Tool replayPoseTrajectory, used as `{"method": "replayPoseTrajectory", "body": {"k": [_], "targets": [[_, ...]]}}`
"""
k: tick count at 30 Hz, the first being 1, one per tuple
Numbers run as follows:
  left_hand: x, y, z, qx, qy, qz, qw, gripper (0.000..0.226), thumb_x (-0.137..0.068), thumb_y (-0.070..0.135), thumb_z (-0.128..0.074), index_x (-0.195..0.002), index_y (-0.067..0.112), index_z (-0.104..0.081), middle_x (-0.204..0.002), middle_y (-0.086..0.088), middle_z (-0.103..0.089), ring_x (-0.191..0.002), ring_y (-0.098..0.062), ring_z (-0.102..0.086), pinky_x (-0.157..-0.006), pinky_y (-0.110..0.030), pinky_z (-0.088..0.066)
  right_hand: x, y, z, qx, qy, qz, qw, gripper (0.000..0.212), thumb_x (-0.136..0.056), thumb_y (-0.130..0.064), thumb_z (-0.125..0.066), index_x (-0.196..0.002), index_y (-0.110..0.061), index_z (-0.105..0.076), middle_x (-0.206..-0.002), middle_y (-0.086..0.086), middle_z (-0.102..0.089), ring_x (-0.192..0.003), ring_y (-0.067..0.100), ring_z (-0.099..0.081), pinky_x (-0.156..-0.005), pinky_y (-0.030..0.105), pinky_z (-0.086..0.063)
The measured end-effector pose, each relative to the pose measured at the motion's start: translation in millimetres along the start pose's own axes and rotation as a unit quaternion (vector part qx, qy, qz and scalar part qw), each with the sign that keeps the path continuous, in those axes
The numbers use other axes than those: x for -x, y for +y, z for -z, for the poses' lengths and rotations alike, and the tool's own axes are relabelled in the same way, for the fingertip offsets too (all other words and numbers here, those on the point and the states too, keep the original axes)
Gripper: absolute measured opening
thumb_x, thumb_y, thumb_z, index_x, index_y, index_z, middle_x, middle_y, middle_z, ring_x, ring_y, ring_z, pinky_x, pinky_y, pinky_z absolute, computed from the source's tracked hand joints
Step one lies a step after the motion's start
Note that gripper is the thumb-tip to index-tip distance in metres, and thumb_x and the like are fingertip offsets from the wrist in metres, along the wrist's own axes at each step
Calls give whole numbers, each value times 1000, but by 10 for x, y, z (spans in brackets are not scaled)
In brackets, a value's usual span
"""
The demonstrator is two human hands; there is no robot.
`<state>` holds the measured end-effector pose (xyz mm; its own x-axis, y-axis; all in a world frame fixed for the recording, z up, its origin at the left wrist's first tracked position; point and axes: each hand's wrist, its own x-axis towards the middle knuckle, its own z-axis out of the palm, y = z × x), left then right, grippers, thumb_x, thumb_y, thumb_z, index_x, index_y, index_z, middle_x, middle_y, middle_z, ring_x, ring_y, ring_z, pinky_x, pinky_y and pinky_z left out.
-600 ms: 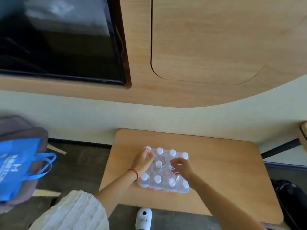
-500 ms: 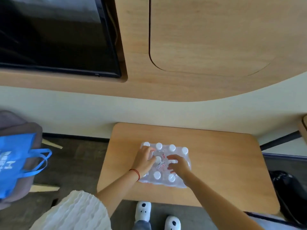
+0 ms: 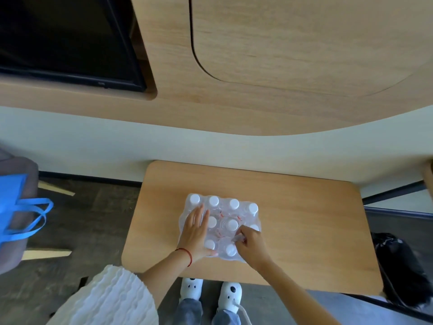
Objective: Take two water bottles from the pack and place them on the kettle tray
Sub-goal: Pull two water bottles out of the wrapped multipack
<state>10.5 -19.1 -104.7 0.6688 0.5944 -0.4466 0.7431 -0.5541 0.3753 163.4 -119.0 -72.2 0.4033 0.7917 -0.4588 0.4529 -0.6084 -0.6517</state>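
While the left hand [image 3: 195, 233] lies flat and empty on the pack [image 3: 220, 227] mid-table [image 3: 304, 231], the right hand [image 3: 251, 242] pinches the wrap; film may snap loose, toppling bottles. No tray visible.

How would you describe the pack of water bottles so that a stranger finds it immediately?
Find the wooden table against the pale wall. The pack of bottles sits on its left half, under both hands. It is the only thing on the table: clear shrink-wrap over rows of white caps.
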Motion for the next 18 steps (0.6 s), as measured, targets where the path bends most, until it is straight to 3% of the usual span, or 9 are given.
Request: {"method": "replayPoseTrajectory", "body": {"k": [2,3,6,8,10,12,14,18], "targets": [[-18,-30,-14,-4,16,-8,1000,115,-73,56,-67,-147,14,10,-158,-9,18,-145,-27,18,-118,-41,7,162,142,136,-62,14,-25,998,18,-73,-10,-43,-60,2,-49,-56,5,-46,-52,12,-36,-48,19,-26],[-30,-52,-18,-4,22,-10,1000,117,-71,59,-67,-147,14,10,-159,-9,17,-145,-27,18,-118,-43,8,234,211,183,-65,7,-37,997,24,-70,-16,-41,-58,4,-48,-54,8,-44,-53,13,-34,-49,22,-25],[-52,-133,-30,22,34,-9,999,126,-62,67,-68,-146,19,13,-159,-7,14,-143,-23,21,-117,-48,7,331,341,234,52,-3,-60,997,33,-78,-22,-43,-64,3,-57,-72,22,-63,-69,20,-48,-62,31,-37],[-65,-170,-58,37,30,-16,999,126,-61,69,-66,-142,26,19,-158,-6,18,-137,-18,28,-117,-47,6,301,295,232,206,67,9,976,18,-84,-17,-54,-71,-7,-61,-81,11,-67,-82,24,-55,-73,34,-47],[-68,-182,-98,50,27,-23,998,123,-64,67,-66,-137,31,26,-157,-5,24,-134,-16,33,-117,-45,7,178,136,196,242,112,121,956,3,-81,-9,-63,-83,-9,-65,-88,7,-66,-86,28,-60,-74,37,-53],[-62,-196,-114,68,36,-27,997,121,-65,66,-67,-137,35,26,-155,1,27,-135,-15,32,-117,-44,4,-22,-37,89,255,56,159,952,27,-86,-11,-59,-112,-9,-59,-115,10,-59,-105,29,-55,-87,37,-51],[-53,-215,-106,82,49,-29,995,121,-64,64,-69,-138,37,22,-152,8,27,-139,-15,26,-118,-44,-3,-252,-141,-41,283,-13,118,952,44,-92,-22,-54,-134,-16,-41,-133,10,-45,-117,27,-46,-96,36,-45],[-38,-214,-81,92,56,-20,994,123,-62,63,-71,-140,35,19,-158,6,16,-144,-20,15,-118,-45,-11,-490,-178,-267,337,-55,45,939,48,-94,-20,-53,-138,-16,-33,-133,13,-43,-116,30,-49,-96,38,-46]]}}
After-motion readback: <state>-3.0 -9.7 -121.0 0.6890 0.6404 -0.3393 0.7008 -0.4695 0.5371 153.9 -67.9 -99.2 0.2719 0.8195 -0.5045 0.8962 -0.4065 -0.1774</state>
